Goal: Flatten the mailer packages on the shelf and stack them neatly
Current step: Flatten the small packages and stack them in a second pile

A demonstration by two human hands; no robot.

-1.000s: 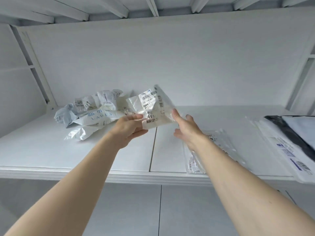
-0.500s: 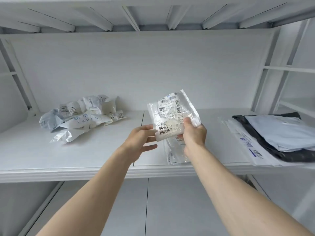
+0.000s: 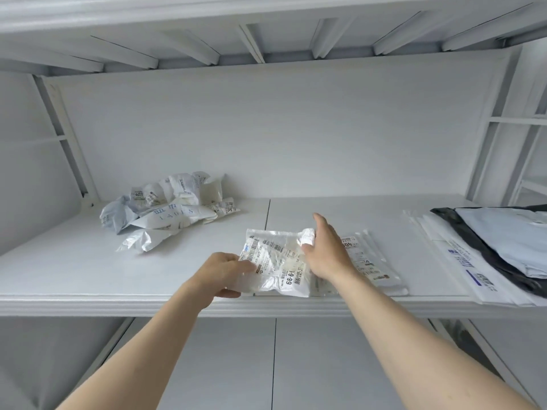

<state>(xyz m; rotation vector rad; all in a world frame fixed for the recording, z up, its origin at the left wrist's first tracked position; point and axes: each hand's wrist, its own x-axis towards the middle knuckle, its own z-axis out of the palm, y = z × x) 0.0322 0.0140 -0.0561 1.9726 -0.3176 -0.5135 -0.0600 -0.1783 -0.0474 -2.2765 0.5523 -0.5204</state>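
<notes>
A crinkled white mailer (image 3: 278, 264) with barcode labels lies on the white shelf (image 3: 88, 279) near its front edge. My left hand (image 3: 222, 275) grips its lower left edge, thumb on top. At the mailer's right edge my right hand (image 3: 325, 253) pinches the upper corner between thumb and fingers, the fingers pointing toward the back wall. The mailer partly overlaps a flat clear mailer (image 3: 367, 261) that lies to its right. A heap of crumpled mailers (image 3: 168, 214) sits at the back left of the shelf.
A stack of large flat mailers (image 3: 488, 247), white, black and pale blue, lies at the right end and overhangs the front edge. Shelf uprights (image 3: 497, 161) stand at both sides and slats (image 3: 251, 42) run overhead. A lower bay (image 3: 266, 365) opens beneath.
Both hands have brought the white mailer down from the air onto the shelf, over the clear mailer. The camera view has shifted to the right and back.
</notes>
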